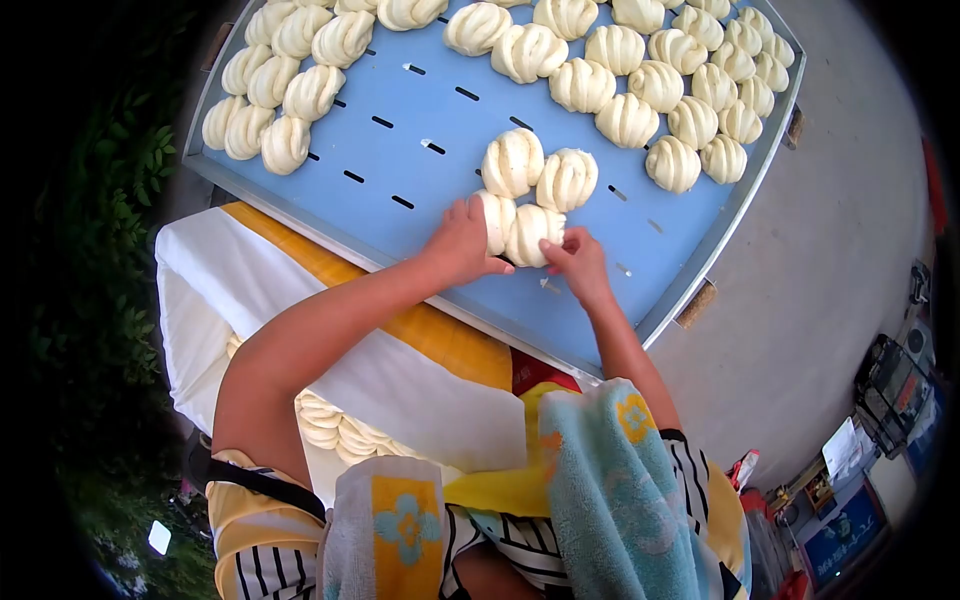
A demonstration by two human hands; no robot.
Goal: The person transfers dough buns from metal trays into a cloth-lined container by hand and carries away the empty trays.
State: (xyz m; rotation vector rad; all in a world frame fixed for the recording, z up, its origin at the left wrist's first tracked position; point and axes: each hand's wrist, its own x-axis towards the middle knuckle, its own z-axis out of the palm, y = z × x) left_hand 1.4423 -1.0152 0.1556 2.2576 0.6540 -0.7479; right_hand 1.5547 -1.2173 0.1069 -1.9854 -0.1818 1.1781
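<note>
Four pale twisted dough buns sit close together on the blue slotted tray (pixel 400 130). My left hand (pixel 463 243) is at the lower left bun (pixel 496 222), its fingers curled against that bun's left side and its thumb pointing right beneath it. My right hand (pixel 580 262) touches the right side of the lower right bun (pixel 532 236) with thumb and fingers around its edge. Just above are the upper left bun (pixel 512 163) and the upper right bun (pixel 567 180), touched by neither hand.
More buns stand in rows at the tray's upper left (pixel 272 80) and upper right (pixel 655 85). Below the tray, a white cloth (pixel 410 400) partly covers other dough pieces (pixel 345 428). Cork-like blocks (pixel 697 304) stick out at the tray's right edge. Plants grow at far left.
</note>
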